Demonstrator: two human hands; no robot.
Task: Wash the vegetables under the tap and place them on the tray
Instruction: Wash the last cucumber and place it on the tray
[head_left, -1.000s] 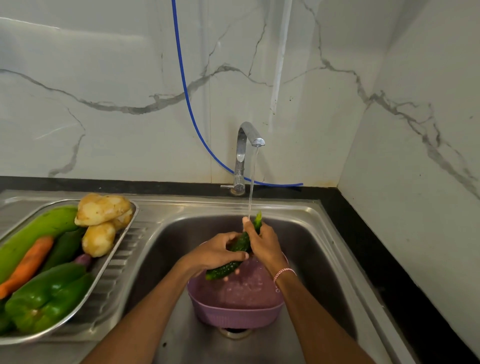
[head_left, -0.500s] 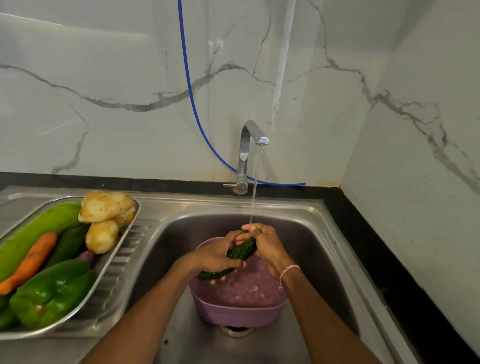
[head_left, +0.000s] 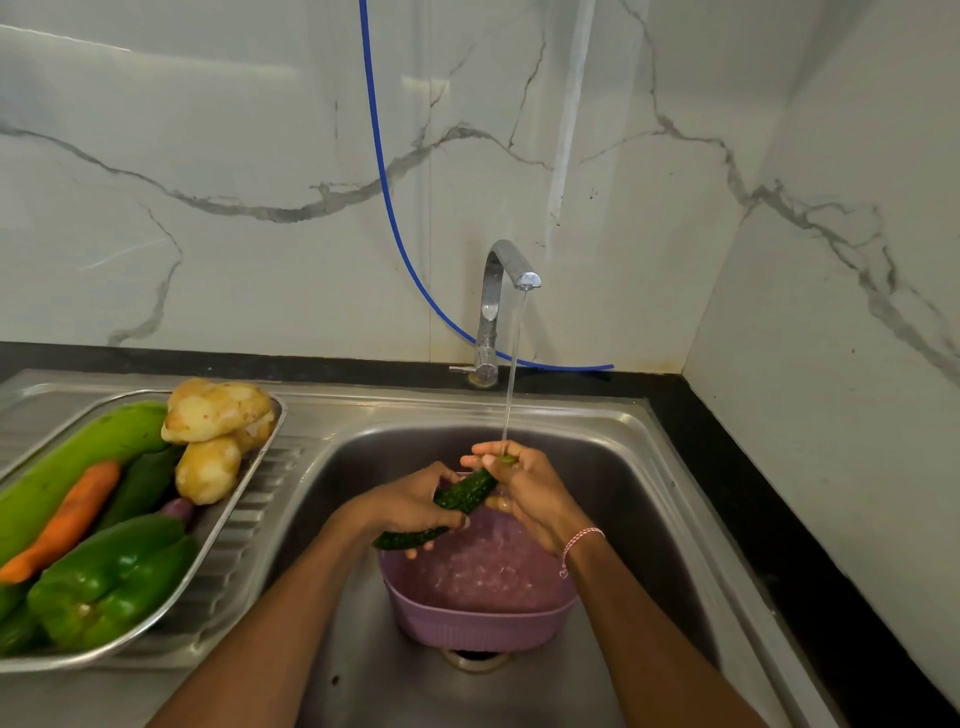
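Both hands hold 1 dark green cucumber (head_left: 464, 493) over the sink (head_left: 644, 467), above a purple basin (head_left: 483, 618) of water. The left hand (head_left: 415, 504) is curled around the cucumber's lower half, fingers wrapped under it. The right hand (head_left: 524, 488) closes over the upper end, where the stream from the tap (head_left: 501, 291) lands on the fingers. The cucumber slants up toward the right. On the drainboard to the left, a steel tray (head_left: 244, 499) holds potatoes (head_left: 213, 410), a carrot (head_left: 67, 519), a green pepper (head_left: 114, 577) and a long pale green gourd (head_left: 78, 462).
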